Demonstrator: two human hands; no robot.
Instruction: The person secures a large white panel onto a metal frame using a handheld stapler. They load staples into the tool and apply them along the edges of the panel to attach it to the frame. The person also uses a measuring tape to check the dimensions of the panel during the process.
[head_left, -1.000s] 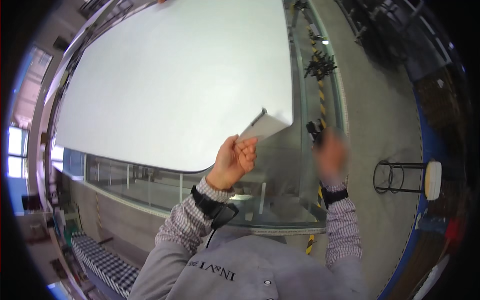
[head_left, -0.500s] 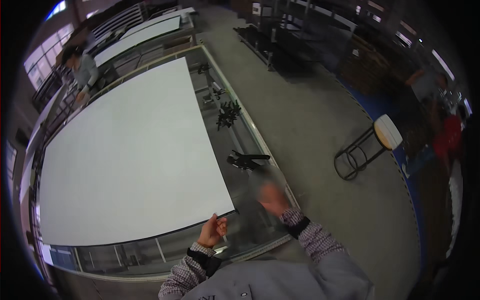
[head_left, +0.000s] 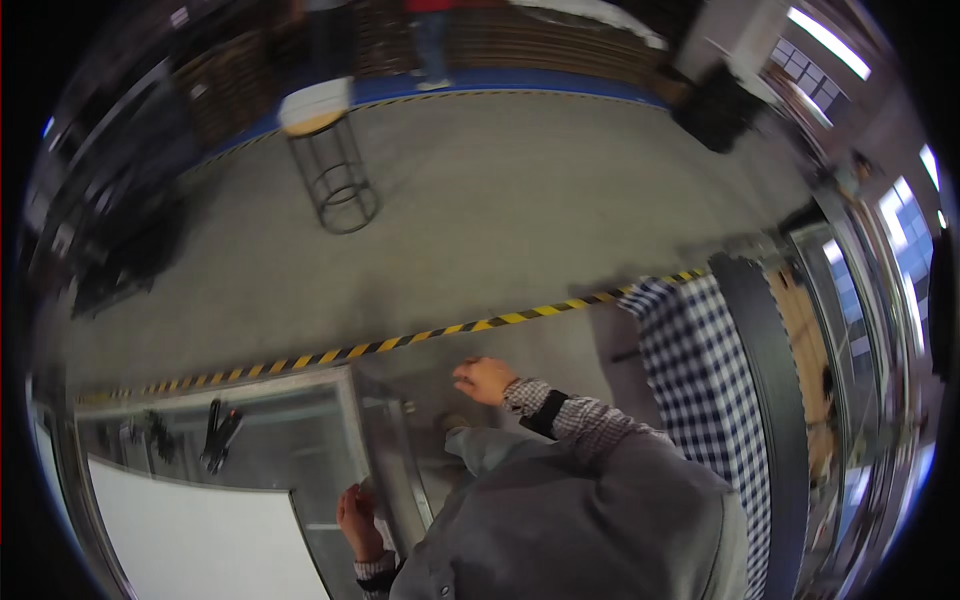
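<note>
My left hand (head_left: 359,517) hovers over the corner of a metal-framed glass-topped table (head_left: 352,425), its fingers loosely bent and nothing visible in them. Beside it on the table lies a large white panel (head_left: 205,535), apart from the hand. Farther right and forward, my right hand (head_left: 485,380) hangs above the floor beyond the table's end. Its fingers are loosely bent, with no object showing in them. On the tabletop past the panel rest a black two-handled tool (head_left: 220,437) and a cluster of small black pieces (head_left: 158,436).
Black-and-yellow tape (head_left: 440,333) crosses the floor beyond the table. A stool (head_left: 330,150) stands farther off. At right, a blue-and-white checked cloth (head_left: 700,380) hangs beside a dark beam (head_left: 765,390). People stand at the far edge, by brown stacks (head_left: 540,45).
My view has swung right, away from the panel. The left hand has come off the panel's edge, and the blurred round grey shape by my right hand no longer shows.
</note>
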